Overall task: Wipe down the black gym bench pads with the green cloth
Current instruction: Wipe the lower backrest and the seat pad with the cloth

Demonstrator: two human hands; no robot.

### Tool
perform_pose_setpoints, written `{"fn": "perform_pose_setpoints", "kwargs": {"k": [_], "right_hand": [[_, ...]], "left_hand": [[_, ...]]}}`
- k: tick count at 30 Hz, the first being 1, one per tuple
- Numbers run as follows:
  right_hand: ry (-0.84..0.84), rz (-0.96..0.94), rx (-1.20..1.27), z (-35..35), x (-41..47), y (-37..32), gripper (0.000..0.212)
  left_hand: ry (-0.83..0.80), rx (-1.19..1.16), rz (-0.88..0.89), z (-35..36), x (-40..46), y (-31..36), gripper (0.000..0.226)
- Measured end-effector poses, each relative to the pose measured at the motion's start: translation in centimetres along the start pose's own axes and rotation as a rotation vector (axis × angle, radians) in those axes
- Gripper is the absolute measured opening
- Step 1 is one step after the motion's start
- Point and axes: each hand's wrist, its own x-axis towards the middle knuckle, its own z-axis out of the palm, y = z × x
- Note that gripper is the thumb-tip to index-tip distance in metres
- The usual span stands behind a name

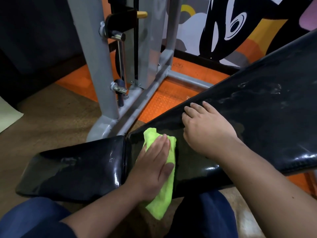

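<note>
Two glossy black bench pads fill the view: a short seat pad (73,170) at lower left and a long inclined back pad (257,103) rising to the upper right. My left hand (152,167) lies flat with straight fingers on the green cloth (164,191), pressing it on the lower end of the back pad beside the gap between the pads. The cloth's lower part hangs off the pad's near edge. My right hand (205,127) rests on the back pad, its fingertips curled over the far edge. Whitish smears show higher on the back pad.
A grey steel machine frame (103,69) with pins and a yellow knob stands just behind the pads, its base bars crossing orange rubber flooring (171,97). Brown floor lies to the left. My knees in dark blue trousers (34,219) are at the bottom.
</note>
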Motion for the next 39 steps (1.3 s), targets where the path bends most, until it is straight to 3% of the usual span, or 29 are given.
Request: {"fn": "perform_pose_setpoints", "kwargs": {"k": [4,8,12,16,21,24,28,32,39], "right_hand": [[0.014,0.0,0.022,-0.1,0.2,0.1,0.054],[0.012,0.001,0.022,-0.1,-0.1,0.1,0.054],[0.025,-0.002,0.044,-0.2,0.2,0.1,0.052],[0.018,-0.002,0.052,0.0,-0.1,0.1,0.053],[0.028,-0.007,0.07,-0.2,0.3,0.2,0.051],[0.019,-0.002,0.084,-0.2,0.0,0.3,0.053],[0.029,-0.004,0.105,-0.3,0.1,0.3,0.053],[0.023,0.0,0.115,0.0,0.1,0.4,0.053],[0.043,0.002,0.114,0.1,0.3,0.3,0.052]], "left_hand": [[0.018,-0.006,-0.108,-0.5,2.0,0.0,0.072],[-0.014,-0.037,-0.018,-0.6,1.5,-0.3,0.067],[0.068,-0.037,-0.131,-0.7,3.6,0.1,0.071],[0.026,-0.029,-0.01,-0.6,3.0,-0.6,0.066],[0.147,-0.087,-0.099,-0.5,5.1,-0.7,0.065],[0.239,-0.188,-0.11,-0.1,4.3,-0.5,0.053],[0.454,-0.22,-0.309,0.3,4.1,-0.2,0.044],[0.277,-0.373,-0.504,0.7,3.7,0.2,0.048],[0.235,-0.233,-0.495,0.1,5.7,0.7,0.065]]}}
